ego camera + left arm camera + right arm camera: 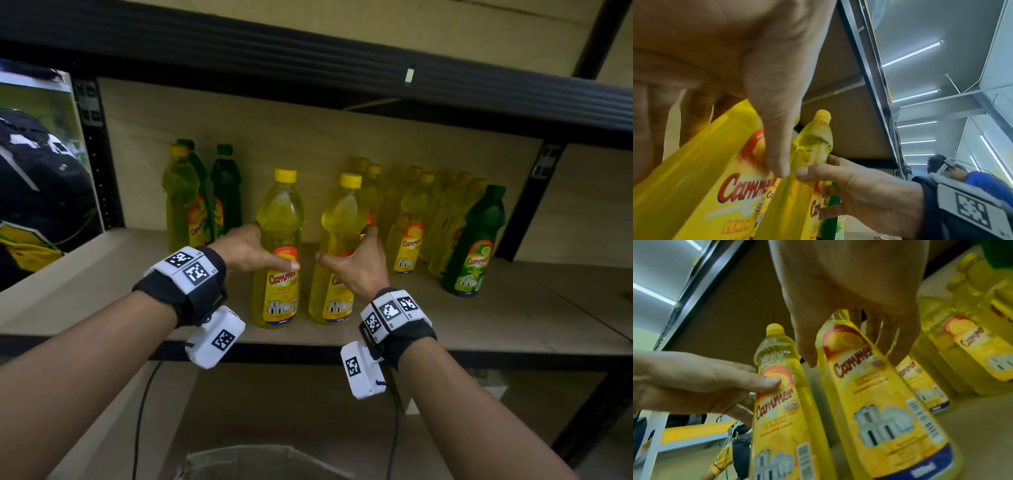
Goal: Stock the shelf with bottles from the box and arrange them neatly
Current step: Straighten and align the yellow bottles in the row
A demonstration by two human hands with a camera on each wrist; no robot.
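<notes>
Two yellow bottles stand upright near the front edge of the shelf [513,308] — the left bottle [279,246] is gripped by the left hand [246,248], thumb across the label and fingers curled round the back. The right bottle [337,253] is held the same way by the right hand [359,267]. More yellow bottles [411,222] and a green bottle [476,240] are lined up just to the right, and the box [260,462] sits below.

Two yellow bottles [278,253] upright at shelf [513,318] front; box [260,462] below, seemingly open.
</notes>
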